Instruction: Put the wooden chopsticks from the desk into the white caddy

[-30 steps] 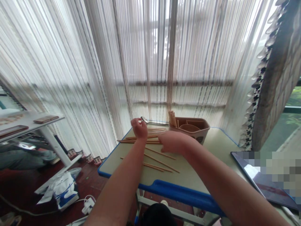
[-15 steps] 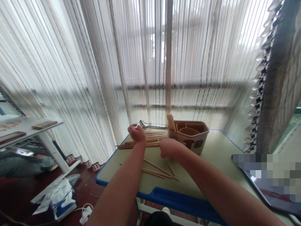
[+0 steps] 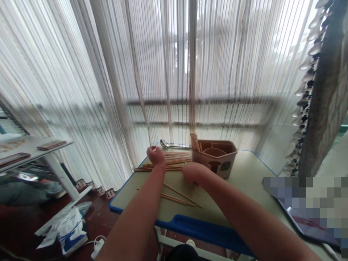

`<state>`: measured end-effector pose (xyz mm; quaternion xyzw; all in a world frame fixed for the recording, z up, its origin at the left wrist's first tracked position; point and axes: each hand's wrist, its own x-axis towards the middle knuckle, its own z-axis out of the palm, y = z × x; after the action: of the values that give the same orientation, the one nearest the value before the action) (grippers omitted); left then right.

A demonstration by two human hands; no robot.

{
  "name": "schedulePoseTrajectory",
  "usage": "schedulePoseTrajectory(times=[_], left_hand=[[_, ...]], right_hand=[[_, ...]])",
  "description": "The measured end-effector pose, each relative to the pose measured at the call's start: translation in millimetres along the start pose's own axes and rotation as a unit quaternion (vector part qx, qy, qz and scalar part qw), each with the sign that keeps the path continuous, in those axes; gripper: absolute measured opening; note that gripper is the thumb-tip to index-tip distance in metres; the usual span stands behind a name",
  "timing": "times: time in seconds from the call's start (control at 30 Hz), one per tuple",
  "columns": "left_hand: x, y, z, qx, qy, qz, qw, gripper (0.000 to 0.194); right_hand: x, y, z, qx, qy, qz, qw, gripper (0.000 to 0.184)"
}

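A brown divided utensil caddy (image 3: 231, 163) stands on the blue-edged table (image 3: 250, 170), leaning chopsticks (image 3: 195, 142) gathered in its left end. Just in front of that end, the right hand (image 3: 193, 173) has its fingers bent around a single chopstick (image 3: 196, 189), its blurred tip poking out below. Left of the caddy, the left hand's (image 3: 156, 155) fingers curl near a row of chopsticks (image 3: 174, 168); whether they grasp anything, I cannot tell. Loose chopsticks (image 3: 182, 195) lie front-left of the caddy, a slotted ladle (image 3: 164, 143) to its left.
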<state>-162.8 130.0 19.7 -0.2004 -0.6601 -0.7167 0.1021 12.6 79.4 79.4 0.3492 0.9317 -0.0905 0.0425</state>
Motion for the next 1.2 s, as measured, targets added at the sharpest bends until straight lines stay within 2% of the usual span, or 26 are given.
schedulePoseTrajectory(times=[0.1, 0.23, 0.3, 0.4, 0.47, 0.57, 0.63, 0.7, 0.77, 0.87, 0.93, 1.03, 1.2], left_hand=[[0, -1, -1.3, -0.007, -0.006, 0.002, 1.0, 0.018], [-6, 1, -2.4, -0.016, -0.013, 0.013, 1.0, 0.021], [-10, 2, -1.3, -0.016, -0.03, 0.027, 0.999, 0.021], [-19, 4, 1.3, -0.016, -0.064, 0.052, 0.996, 0.02], [-26, 6, 2.3, -0.011, -0.084, 0.07, 0.994, 0.019], [-42, 12, 1.0, -0.012, -0.138, 0.097, 0.986, 0.015], [-55, 18, -2.5, -0.034, -0.215, 0.107, 0.97, 0.009], [-68, 26, -8.2, -0.065, -0.301, 0.13, 0.942, 0.014], [-78, 33, -15.6, -0.089, -0.359, 0.195, 0.908, 0.024], [-88, 43, -27.2, -0.082, -0.417, 0.327, 0.844, 0.04], [-92, 48, -32.9, -0.062, -0.443, 0.376, 0.812, 0.053], [-94, 52, -36.5, -0.046, -0.449, 0.385, 0.805, 0.061], [-94, 50, -33.9, -0.022, -0.448, 0.374, 0.812, 0.068]], right_hand=[[-13, -6, -24, 0.027, -0.069, 0.019, 0.997, 0.011], [-53, -1, -67, 0.114, -0.093, 0.004, 0.989, 0.029], [-78, 11, -87, 0.279, -0.073, -0.05, 0.956, 0.02], [-107, 34, -106, 0.437, -0.071, -0.105, 0.891, 0.015], [-116, 47, -113, 0.501, -0.006, -0.111, 0.858, 0.016], [-116, 59, -118, 0.557, 0.191, -0.067, 0.805, 0.019], [-111, 62, -119, 0.541, 0.31, -0.037, 0.781, 0.019], [-103, 64, -118, 0.48, 0.395, -0.012, 0.783, 0.021], [-96, 65, -116, 0.401, 0.453, 0.013, 0.796, 0.025], [-88, 67, -111, 0.304, 0.489, 0.034, 0.817, 0.03], [-85, 67, -108, 0.261, 0.489, 0.038, 0.831, 0.033], [-84, 67, -106, 0.214, 0.479, 0.048, 0.85, 0.035], [-81, 66, -102, 0.194, 0.479, 0.059, 0.854, 0.037]])
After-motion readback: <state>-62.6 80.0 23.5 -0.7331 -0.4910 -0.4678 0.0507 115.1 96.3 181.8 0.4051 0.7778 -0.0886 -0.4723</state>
